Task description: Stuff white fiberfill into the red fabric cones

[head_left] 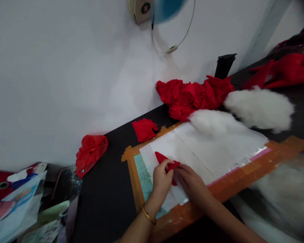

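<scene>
While both hands meet over the white sheets, the work in hand is one small red fabric piece, and it looks early in a long run.

Left hand: the left hand (162, 179) is curled, fingertips pinching the near edge of the red fabric piece (166, 159); a gold bangle (149, 216) sits at the wrist.

Right hand: the right hand (191, 184) presses in from the other side, fingers bent onto the same piece; it appears to grip it, though the fingertips are partly hidden behind the cloth.

Where the piece is: on the white paper sheets (205, 148), near their left end, one pointed tip sticking out up and to the left, clear of the hands.

Work surface: the sheets lie on a mat with an orange taped border (243, 182) on the black tabletop (108, 189).

Done so far, as a judgement: one loose folded red piece (145, 129) lies just beyond the mat's corner, possibly finished; it cannot be told for sure.

Left to do, as a judgement: plenty. A heap of red fabric (192, 96) waits against the wall, and two tufts of white stuffing (259, 108) lie beside it, untouched.

Elsewhere: a red plastic bag (90, 152) sits near the wall to the left, a black cup (224, 65) stands behind the heap, and more red cloth (286, 72) lies far right.
</scene>
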A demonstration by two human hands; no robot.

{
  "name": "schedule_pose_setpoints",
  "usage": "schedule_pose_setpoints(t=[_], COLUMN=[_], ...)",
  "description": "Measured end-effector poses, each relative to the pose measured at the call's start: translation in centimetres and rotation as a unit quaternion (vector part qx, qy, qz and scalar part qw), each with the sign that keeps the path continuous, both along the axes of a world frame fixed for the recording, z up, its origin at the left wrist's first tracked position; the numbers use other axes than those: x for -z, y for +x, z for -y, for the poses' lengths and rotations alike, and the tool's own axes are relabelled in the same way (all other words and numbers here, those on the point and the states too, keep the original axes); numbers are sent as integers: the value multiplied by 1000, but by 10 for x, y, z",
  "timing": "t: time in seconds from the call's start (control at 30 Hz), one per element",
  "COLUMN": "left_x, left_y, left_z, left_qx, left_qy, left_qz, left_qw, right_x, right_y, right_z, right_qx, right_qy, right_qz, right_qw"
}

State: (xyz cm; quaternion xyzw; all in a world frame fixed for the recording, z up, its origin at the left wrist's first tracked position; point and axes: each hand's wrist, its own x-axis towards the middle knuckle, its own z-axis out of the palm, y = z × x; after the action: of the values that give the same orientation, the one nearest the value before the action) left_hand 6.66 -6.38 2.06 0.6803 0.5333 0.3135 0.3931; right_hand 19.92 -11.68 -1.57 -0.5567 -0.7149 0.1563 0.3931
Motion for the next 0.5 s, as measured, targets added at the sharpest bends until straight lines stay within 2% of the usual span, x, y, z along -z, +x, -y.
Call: schedule_pose_setpoints(t=[0.13, 0.23, 0.3, 0.37, 0.4, 0.43, 0.5], left_x=[1, -3, -6, -10, -12, -14, -21], left_y=[-7, -7, -5, -4, -3, -1, 3], left_z=[0, 3, 6, 8, 10, 11, 15], left_qx=[22, 38, 49, 55, 55, 56, 66], left_qy=[41, 42, 43, 56, 65, 74, 91], left_qz=[-45, -84, -95, -93, -90, -88, -89], left_qw=[998, 995, 993, 993, 992, 992, 990], right_x=[8, 8, 4, -3, -8, -12, -19], right_y=[1, 6, 9, 9, 8, 5, -4], right_z=[12, 10, 3, -5, -8, -9, -9], right_qx=[-27, -36, -40, -29, -18, -9, -2], right_qy=[19, -9, -39, -77, -104, -136, -200], right_qz=[142, 160, 93, -33, -110, -192, -351], right_qw=[989, 986, 994, 996, 988, 972, 915])
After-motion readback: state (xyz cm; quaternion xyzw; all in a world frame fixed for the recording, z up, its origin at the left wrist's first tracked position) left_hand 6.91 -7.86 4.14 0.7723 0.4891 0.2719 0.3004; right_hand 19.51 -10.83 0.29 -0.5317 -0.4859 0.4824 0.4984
